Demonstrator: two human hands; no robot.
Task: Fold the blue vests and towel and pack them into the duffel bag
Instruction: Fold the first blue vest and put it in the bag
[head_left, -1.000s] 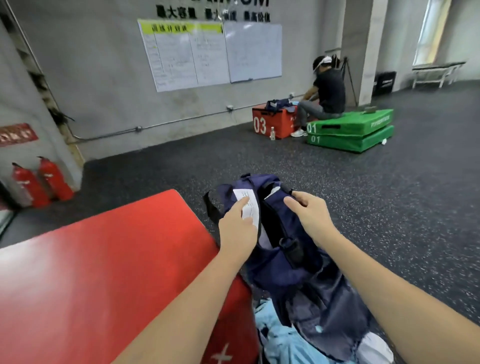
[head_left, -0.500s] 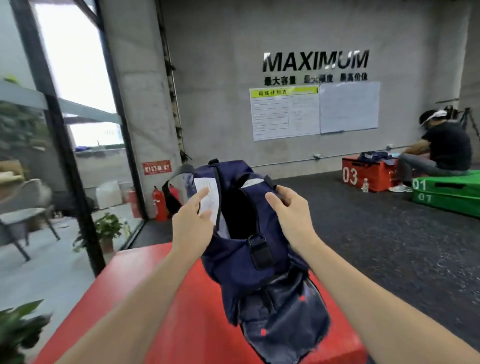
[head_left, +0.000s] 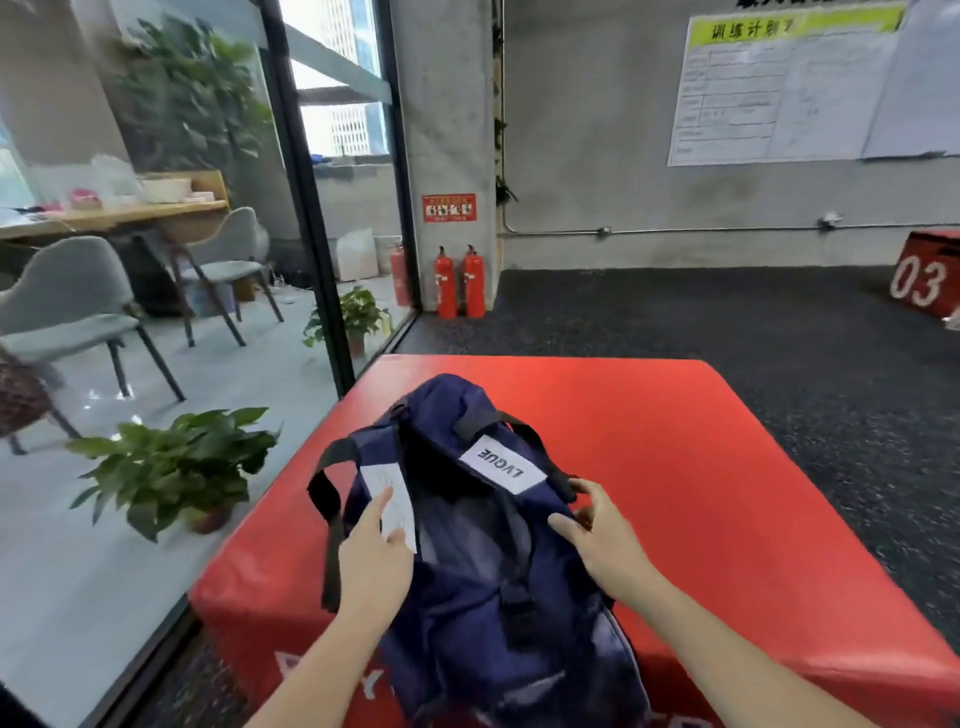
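Note:
A navy duffel bag with black straps and a white "LVGUE" label lies on the red padded box, its near end hanging over the front edge. My left hand grips the bag's left rim beside a white paper tag. My right hand grips the right rim by a black strap. Between them the bag's mouth is held apart. No vests or towel are in view.
A glass wall runs along the left, with potted plants and chairs behind it. Two red fire extinguishers stand by a concrete pillar. Another red box marked 03 sits on the dark rubber floor at far right.
I carried the bag leftward from beside the red box, where light blue fabric lay on the floor, and lowered it onto the box top. Both hands kept their grip on the rims.

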